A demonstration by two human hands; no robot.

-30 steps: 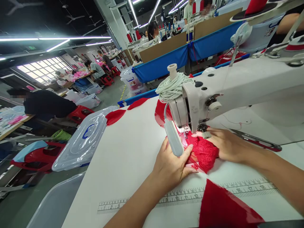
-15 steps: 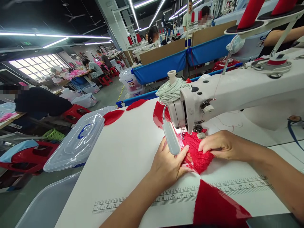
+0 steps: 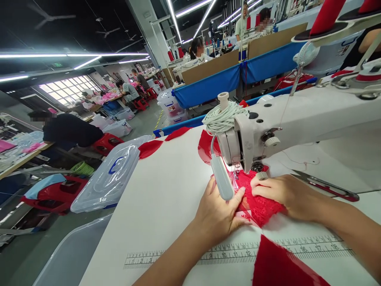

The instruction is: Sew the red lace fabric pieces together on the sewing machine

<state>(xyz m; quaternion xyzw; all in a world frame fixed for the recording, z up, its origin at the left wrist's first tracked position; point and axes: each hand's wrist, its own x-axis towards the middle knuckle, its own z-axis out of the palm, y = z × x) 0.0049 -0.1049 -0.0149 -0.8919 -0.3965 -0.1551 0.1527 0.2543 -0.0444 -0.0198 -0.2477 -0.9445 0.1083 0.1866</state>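
My left hand (image 3: 218, 210) lies flat with fingers apart on the red fabric, left of the needle area. The grey lamp head (image 3: 222, 178) covers some of its fingers. My right hand (image 3: 276, 194) has its fingers bent together on the red lace fabric (image 3: 262, 208), at the right of the presser foot (image 3: 236, 174). The lace lies bunched under the white sewing machine (image 3: 300, 123), partly hidden by both hands. Thread snips (image 3: 333, 186) with a dark blade and red-and-black handle rest on the table beyond my right wrist.
A printed ruler (image 3: 229, 252) crosses the white table near its front edge. Red fabric pieces (image 3: 285, 266) lie in front and behind the machine head. Clear plastic bins with lids (image 3: 110, 171) stand at the left. Other people sit at machines farther back.
The view has shifted slightly left. My right hand has flattened over the lace, and the thread snips now show on the table beyond it. My left hand stays on the fabric.
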